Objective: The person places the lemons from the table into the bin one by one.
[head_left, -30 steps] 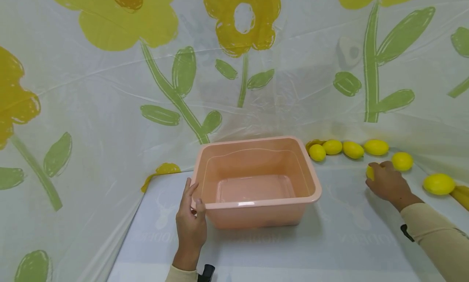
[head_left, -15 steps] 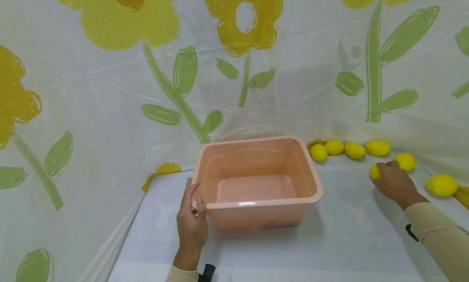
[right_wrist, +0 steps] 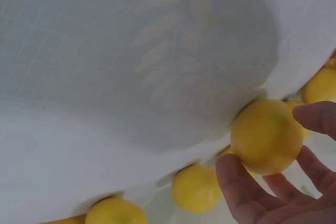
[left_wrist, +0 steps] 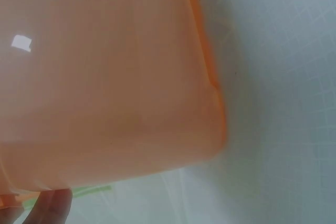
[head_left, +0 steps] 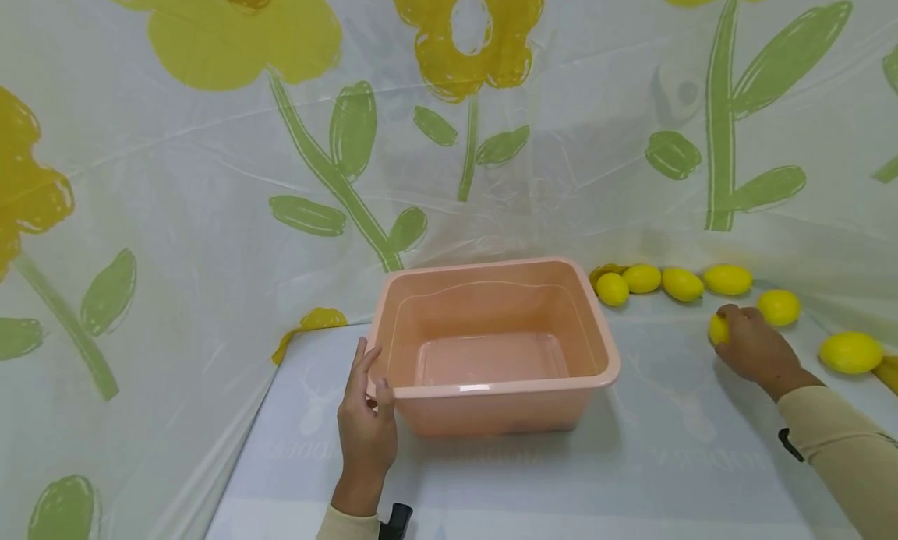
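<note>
In the head view a pink plastic basin stands on the table, its inside bare. My left hand grips its near left corner, thumb at the front rim and fingers along the left side. In the left wrist view, fingers show at the basin's edge, below its smooth wall. At the right, my right hand holds a yellow lemon, partly hidden by the fingers. The right wrist view shows that lemon with thumb and fingers spread around it, close to the table surface.
Several lemons line the back right edge, among them one lemon near the basin and another at far right. A white cloth with printed flowers hangs behind. The pale table covering shows in front.
My right hand and its lemon have moved slightly right since a second ago, with little movement in the last half second. The left hand and basin have stayed put.
</note>
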{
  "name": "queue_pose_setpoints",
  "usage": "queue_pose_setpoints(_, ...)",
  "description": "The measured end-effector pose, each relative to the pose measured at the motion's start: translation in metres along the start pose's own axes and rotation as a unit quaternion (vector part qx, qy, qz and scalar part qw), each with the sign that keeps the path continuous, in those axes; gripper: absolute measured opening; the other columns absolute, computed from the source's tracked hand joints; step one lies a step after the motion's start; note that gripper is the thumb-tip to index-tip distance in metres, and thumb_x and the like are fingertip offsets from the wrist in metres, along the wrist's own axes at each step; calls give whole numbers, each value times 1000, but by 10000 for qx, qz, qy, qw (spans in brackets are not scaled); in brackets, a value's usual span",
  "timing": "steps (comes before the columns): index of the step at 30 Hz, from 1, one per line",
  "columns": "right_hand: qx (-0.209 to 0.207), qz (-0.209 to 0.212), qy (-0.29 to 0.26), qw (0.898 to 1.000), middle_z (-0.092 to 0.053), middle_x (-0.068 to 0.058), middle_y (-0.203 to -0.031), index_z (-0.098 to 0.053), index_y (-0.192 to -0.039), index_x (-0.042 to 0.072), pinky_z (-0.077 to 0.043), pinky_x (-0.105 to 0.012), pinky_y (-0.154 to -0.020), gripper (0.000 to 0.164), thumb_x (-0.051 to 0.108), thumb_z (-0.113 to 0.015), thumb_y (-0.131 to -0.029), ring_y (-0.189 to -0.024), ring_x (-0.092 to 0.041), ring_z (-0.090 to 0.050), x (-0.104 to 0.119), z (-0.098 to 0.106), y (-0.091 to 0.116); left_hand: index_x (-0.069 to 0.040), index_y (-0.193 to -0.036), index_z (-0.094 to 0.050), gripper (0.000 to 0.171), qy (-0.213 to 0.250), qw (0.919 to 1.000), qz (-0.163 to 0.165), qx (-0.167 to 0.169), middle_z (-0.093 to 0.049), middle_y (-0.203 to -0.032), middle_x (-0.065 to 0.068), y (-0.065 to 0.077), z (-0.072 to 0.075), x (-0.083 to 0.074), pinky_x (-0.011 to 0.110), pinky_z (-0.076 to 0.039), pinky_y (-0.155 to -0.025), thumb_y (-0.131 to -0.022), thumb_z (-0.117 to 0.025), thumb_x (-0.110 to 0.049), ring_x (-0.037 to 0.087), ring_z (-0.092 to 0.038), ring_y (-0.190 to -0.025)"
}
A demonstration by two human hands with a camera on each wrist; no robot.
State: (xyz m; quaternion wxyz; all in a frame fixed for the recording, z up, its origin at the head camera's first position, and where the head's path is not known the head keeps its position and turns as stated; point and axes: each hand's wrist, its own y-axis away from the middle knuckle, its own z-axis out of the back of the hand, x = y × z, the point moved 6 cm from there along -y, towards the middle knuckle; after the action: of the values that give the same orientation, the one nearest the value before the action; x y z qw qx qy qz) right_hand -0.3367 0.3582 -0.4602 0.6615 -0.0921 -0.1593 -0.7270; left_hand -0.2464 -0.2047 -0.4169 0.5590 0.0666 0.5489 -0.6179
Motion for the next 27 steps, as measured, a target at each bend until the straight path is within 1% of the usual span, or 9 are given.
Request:
queue_pose_setpoints(2,44,-14,-15,10000,-27,-49,-129,-32,-135,-20,-43,-66,-84,61,9,-59,-89,-96,-53,-47,0,0,0,-11,-139,-57,43,14,10000,9,0,-44,-157,9,0,0,0,24,-46,-52,-98,-50,-17,30,-63,-117)
queue_pose_setpoints(4,100,-15,-22,9999,-26,-49,-129,-32,-135,-19,-44,-66,-84,62,10,-60,-89,-98,-55,-48,-2,-2,1,-11,-139,-57,43,24,10000,4,-9,-44,-157,9,1,1,0,24,-47,-53,-98,-50,-16,30,-62,-121)
queue_pose_setpoints(7,191,0,-39,9998,-24,-50,-130,-31,-137,-18,-44,-67,-83,63,11,-61,-89,-100,-58,-48,-4,-5,2,-10,-139,-57,42,31,10000,-42,-36,-45,-156,10,2,1,0,24,-47,-54,-97,-50,-15,28,-62,-120)
queue_pose_setpoints(11,153,19,-27,9999,-23,-50,-130,-31,-137,-17,-46,-66,-79,63,12,-60,-89,-98,-59,-50,-5,-6,4,-11,-139,-57,42,50,9999,-105,-36,-44,-156,10,1,1,1,24,-47,-54,-98,-50,-15,26,-64,-115)
queue_pose_setpoints(19,210,93,24,9997,-26,-51,-125,-33,-135,-18,-48,-63,-74,65,13,-64,-88,-91,-55,-54,-4,-6,7,-10,-138,-58,42,52,9999,-130,-76,-46,-155,11,1,2,-1,24,-47,-54,-97,-51,-15,26,-65,-110)
queue_pose_setpoints(22,98,141,115,9998,-27,-52,-124,-32,-136,-20,-48,-62,-74,68,13,-66,-87,-89,-55,-55,-3,-4,8,-10,-139,-57,42,62,9999,-124,-45,-45,-156,9,-1,1,-2,23,-47,-55,-97,-51,-15,26,-64,-112)
queue_pose_setpoints(23,84,143,119,9998,-27,-52,-124,-32,-137,-21,-48,-62,-73,70,13,-66,-87,-88,-55,-55,-3,-4,8,-10,-139,-57,42,64,9999,-108,-40,-44,-156,8,-1,1,-2,23,-47,-55,-98,-50,-15,26,-63,-115)
queue_pose_setpoints(26,108,146,129,9998,-27,-52,-123,-31,-137,-22,-48,-62,-74,73,14,-68,-86,-86,-54,-55,-2,-4,10,-10,-138,-57,42,55,9999,-81,-49,-44,-156,7,0,1,-2,23,-47,-55,-97,-50,-15,27,-63,-119)
queue_pose_setpoints(27,140,128,124,9997,-26,-52,-123,-31,-137,-23,-48,-62,-74,73,14,-69,-86,-86,-54,-55,-2,-4,11,-10,-138,-58,41,54,9999,-88,-62,-45,-156,8,0,1,-2,24,-47,-54,-97,-50,-15,27,-63,-117)
